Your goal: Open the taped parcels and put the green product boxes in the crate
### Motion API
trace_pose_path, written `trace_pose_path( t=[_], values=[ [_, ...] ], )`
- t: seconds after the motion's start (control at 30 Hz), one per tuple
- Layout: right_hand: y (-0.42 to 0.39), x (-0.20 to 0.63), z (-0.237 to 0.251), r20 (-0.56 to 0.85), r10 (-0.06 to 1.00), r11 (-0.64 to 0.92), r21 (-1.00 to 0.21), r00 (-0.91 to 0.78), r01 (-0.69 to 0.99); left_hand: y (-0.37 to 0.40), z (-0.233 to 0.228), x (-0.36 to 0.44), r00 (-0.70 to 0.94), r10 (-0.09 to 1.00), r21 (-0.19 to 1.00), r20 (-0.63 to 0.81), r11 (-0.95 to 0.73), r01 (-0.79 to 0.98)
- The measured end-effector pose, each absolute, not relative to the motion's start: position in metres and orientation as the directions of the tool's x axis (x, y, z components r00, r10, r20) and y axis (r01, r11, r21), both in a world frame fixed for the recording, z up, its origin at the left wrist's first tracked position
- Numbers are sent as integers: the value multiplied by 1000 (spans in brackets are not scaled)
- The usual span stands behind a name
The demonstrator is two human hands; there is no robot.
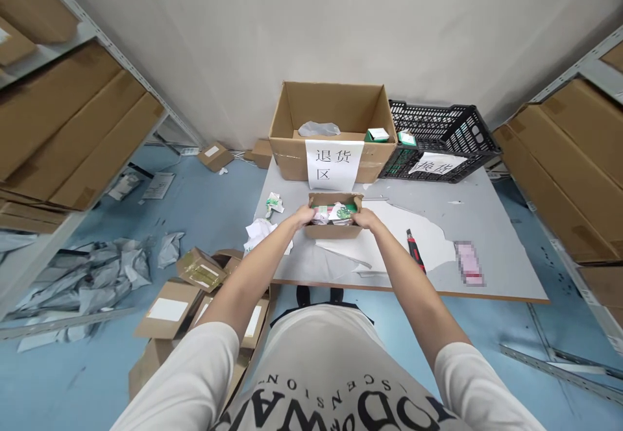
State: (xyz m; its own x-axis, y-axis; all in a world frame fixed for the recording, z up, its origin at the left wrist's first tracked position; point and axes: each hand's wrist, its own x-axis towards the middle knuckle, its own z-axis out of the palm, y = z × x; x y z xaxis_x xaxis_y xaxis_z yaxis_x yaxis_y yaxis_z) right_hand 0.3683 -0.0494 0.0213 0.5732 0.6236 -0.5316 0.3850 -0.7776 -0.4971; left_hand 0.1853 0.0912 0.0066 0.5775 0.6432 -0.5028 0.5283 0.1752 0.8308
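In the head view a small open cardboard box [333, 232] is on the table in front of me. My left hand [304, 215] grips its left end and my right hand [366, 218] its right end, fingers curled over the edges and partly hidden inside. Pink-and-white items and crumpled paper with a green print [341, 211] fill the box; their exact kind is hard to make out. Right behind it stands a large open carton [292, 158] with a white paper sign [335, 165], holding a grey plastic bag [318, 129] and a green-and-white box [377, 135].
A black plastic crate [464, 129] stands right of the carton. White paper [418, 226], a red-and-black utility knife [415, 249] and a blurred pink object [469, 263] lie on the table. Crumpled paper [259, 231] is at its left edge. Discarded boxes [170, 311] crowd the floor left.
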Motion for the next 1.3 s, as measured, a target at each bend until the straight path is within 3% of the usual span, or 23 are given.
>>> trace_pose_path(
  t=[0.2, 0.3, 0.37, 0.43, 0.63, 0.77, 0.87, 0.97, 1.07, 1.1, 1.17, 1.23, 1.3],
  values=[
    [-84, 374, 8, -527, 666, -683, -715, 528, 148, 90, -2, 155, 536, 630, 822, -562, 495, 281],
    [-106, 375, -2, -543, 654, -532, -825, 527, -190, 86, -7, 139, 518, 641, 799, -566, 582, 151],
    [-118, 374, -9, -566, 644, -396, -823, 515, -408, 83, -13, 131, 506, 646, 779, -572, 621, 89],
    [-126, 374, -15, -591, 623, -328, -792, 512, -515, 81, -18, 126, 497, 646, 761, -579, 648, 44],
    [-126, 376, -24, -616, 605, -283, -759, 505, -586, 85, -25, 128, 492, 638, 731, -592, 683, -6],
    [-118, 381, -20, -589, 637, -379, -801, 497, -463, 93, -22, 134, 511, 633, 742, -581, 670, 14],
    [-113, 381, -9, -511, 636, -496, -845, 578, -201, 98, -14, 141, 495, 691, 832, -527, 537, 137],
    [-109, 378, 11, -218, 655, -544, -801, 724, 251, 98, 4, 147, 443, 823, 913, -355, 204, 352],
    [-101, 373, 34, 76, 802, -425, -626, 593, 654, 94, 28, 153, 540, 837, 839, -89, -230, 494],
    [-96, 371, 42, 87, 867, -357, -579, 491, 733, 92, 35, 157, 628, 778, 800, -27, -359, 480],
    [-80, 368, 54, -23, 958, -257, -519, 287, 815, 89, 46, 168, 798, 602, 731, -28, -532, 428],
    [-60, 366, 60, -213, 956, -279, -463, 200, 841, 88, 50, 183, 867, 467, 661, -176, -597, 456],
    [-40, 363, 60, -355, 904, -372, -384, 237, 845, 89, 48, 196, 837, 449, 578, -314, -609, 543]
  ],
)
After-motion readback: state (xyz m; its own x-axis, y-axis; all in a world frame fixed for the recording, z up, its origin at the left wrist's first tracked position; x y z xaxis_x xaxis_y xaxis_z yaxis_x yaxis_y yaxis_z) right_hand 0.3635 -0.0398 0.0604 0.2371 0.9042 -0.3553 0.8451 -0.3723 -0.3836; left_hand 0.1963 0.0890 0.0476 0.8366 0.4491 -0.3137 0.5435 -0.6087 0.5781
